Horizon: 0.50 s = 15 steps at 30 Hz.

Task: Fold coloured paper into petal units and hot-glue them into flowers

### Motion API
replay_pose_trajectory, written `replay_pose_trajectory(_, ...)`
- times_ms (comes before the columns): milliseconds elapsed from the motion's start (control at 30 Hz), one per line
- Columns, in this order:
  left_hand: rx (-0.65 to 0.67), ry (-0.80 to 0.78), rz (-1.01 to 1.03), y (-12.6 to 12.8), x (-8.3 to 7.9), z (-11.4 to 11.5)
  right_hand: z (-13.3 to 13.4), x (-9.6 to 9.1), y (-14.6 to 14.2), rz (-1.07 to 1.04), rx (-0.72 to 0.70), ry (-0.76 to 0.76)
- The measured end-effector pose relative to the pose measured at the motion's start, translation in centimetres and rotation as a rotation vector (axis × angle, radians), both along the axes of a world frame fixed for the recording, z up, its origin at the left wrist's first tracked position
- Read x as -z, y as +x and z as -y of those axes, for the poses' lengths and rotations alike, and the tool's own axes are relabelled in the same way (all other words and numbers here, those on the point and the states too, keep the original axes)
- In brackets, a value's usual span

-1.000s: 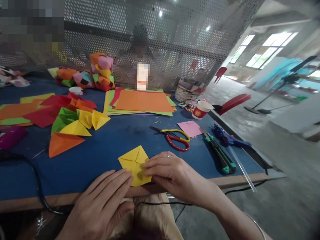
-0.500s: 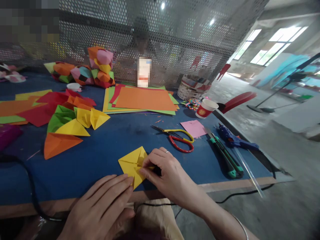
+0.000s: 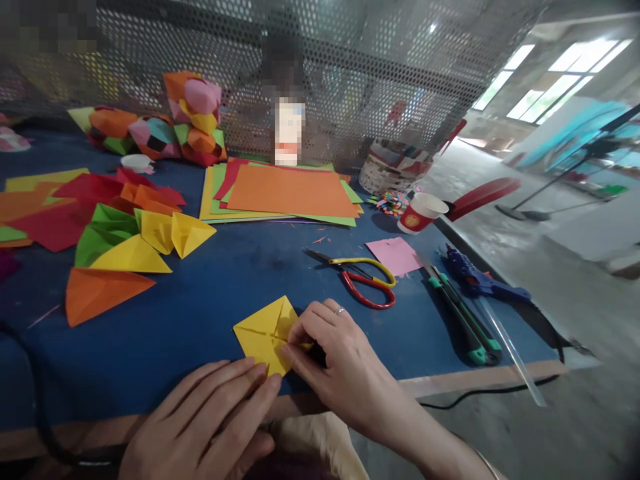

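A folded yellow paper square [image 3: 263, 330] lies turned on its corner near the front edge of the blue table, creases meeting at its middle. My right hand [image 3: 340, 360], with a ring on one finger, pinches the paper's right side between thumb and fingers. Fingers of my left hand [image 3: 210, 407] lie flat and stretched out, their tips resting on the lower left edge of the paper. Beyond the right hand are scissors [image 3: 367, 283] with one yellow and one red handle.
Colored paper sheets [image 3: 293, 193] are stacked at the back. Folded paper pieces [image 3: 120, 257] lie at left. A pink paper [image 3: 395, 255], a paper cup [image 3: 423, 212], a utility knife [image 3: 463, 320] and a blue glue gun [image 3: 483, 280] are at right. A black cable [image 3: 37, 400] crosses the front left.
The view has shifted slightly. My left fingertips have slid a little right along the paper's lower edge. My right hand keeps its pinch on the paper.
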<state>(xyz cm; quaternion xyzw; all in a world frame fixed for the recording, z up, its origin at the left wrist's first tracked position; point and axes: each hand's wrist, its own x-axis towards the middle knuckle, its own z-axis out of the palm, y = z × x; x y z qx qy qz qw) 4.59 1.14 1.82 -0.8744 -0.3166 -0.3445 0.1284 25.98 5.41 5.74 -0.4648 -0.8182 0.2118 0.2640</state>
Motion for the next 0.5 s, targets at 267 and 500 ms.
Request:
replay_pose_trajectory(267,-0.047,-0.04,-0.012,-0.2,1.5,0.3,0.1,0.2,0.0,-0.004,-0.002,0.014)
replay_pose_trajectory(500,-0.02,-0.043,-0.011,-0.3,1.3,0.2,0.2,0.2,0.6,0.012,0.096,-0.016)
